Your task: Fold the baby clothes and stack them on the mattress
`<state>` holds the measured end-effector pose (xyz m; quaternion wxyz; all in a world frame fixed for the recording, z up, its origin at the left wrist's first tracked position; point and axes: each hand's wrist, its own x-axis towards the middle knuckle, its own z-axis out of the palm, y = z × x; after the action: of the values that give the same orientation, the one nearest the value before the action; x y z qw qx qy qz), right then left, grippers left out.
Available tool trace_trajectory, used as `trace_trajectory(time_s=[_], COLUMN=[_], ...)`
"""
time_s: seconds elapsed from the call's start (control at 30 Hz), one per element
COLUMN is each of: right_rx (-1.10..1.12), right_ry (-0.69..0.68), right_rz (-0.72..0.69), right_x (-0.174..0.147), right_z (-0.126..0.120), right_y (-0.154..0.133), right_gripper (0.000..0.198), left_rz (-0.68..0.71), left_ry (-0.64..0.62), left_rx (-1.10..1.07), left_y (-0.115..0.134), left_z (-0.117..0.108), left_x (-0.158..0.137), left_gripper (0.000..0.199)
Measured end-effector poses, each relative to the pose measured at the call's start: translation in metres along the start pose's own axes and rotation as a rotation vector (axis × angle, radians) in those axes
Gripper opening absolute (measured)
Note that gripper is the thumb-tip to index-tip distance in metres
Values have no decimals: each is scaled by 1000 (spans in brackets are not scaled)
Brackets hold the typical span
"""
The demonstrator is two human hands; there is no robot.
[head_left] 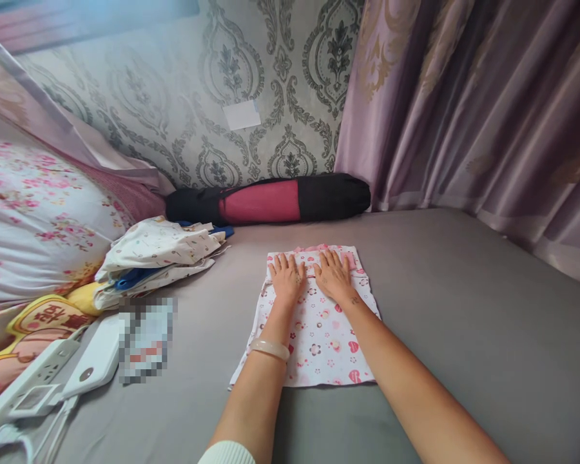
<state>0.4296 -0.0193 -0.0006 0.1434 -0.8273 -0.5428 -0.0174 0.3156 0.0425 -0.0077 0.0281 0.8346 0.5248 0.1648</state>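
A white garment (314, 348) with pink hearts and flowers lies folded on the grey bed sheet in front of me. Its far end is turned over in a band, with pink trim showing at the top edge. My left hand (287, 277) rests flat on the left part of that band, fingers spread. Beside it, my right hand (333, 274) presses flat on the right part, fingers also apart. Neither hand grips the cloth. A pale bangle (269, 349) circles my left wrist.
Folded clothes (159, 251) are piled to the left, near a floral pillow (43, 219). A power strip (33, 380) and a white device with cables (96, 354) lie front left. A black-and-red rolled bag (265, 201) lies along the wall. Purple curtains (439, 109) hang at right.
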Motion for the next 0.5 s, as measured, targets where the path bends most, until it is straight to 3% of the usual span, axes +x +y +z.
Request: trace_trajectory(time_s=[0.2, 0.33, 0.5], right_rx=[-14, -6, 14], right_ry=[2, -41, -120], right_rz=[42, 51, 36], right_x=[0, 2, 15], right_z=[1, -3, -15], right_y=[3, 3, -4], right_gripper=[55, 55, 55], left_rz=[-11, 18, 187], left_ry=[-13, -75, -117], left_rx=[40, 72, 89], left_y=[0, -1, -3], left_z=[2, -10, -23], left_x=[1, 7, 20], left_gripper=[59, 59, 52])
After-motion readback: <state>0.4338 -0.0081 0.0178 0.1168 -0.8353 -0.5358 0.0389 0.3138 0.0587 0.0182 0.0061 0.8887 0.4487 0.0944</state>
